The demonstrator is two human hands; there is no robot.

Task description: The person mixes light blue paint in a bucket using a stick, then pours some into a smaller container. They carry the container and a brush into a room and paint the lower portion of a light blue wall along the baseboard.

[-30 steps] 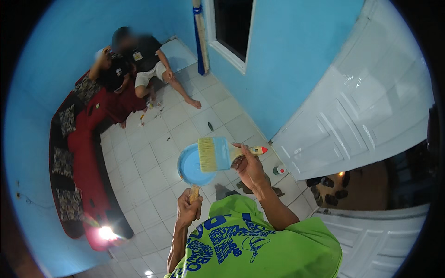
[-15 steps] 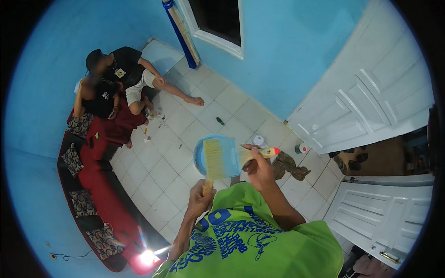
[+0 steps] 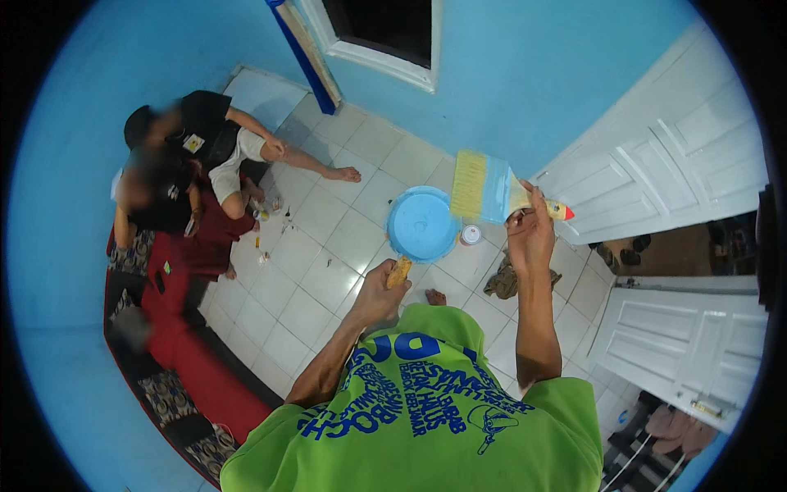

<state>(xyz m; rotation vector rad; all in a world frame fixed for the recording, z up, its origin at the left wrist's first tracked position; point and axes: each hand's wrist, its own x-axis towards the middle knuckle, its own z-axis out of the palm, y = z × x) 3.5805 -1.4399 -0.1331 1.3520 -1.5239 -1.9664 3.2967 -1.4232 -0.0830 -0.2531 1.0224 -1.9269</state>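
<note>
My left hand [image 3: 379, 297] is closed around the yellowish handle of a round pan [image 3: 388, 225], held out in front of me. Light blue paint [image 3: 422, 221] covers the pan's inside. In my right hand [image 3: 531, 230] is a wide paintbrush [image 3: 484, 187], gripped near the base of its red-tipped handle. The brush points left, with pale yellow bristles and a blue band beside them. It is up and to the right of the pan, apart from it, and overlaps the blue wall [image 3: 525, 82] in view.
Two people sit at the far left by a red and black sofa [image 3: 197, 361]. A small white-lidded can [image 3: 470, 235] and a crumpled brown cloth [image 3: 508, 277] lie on the tiled floor. White doors [image 3: 656, 156] stand on the right, and a window [image 3: 381, 33] is set in the wall.
The paintbrush has moved from over the pan up and to the right, uncovering the blue paint. The pan has moved forward and right with my left hand.
</note>
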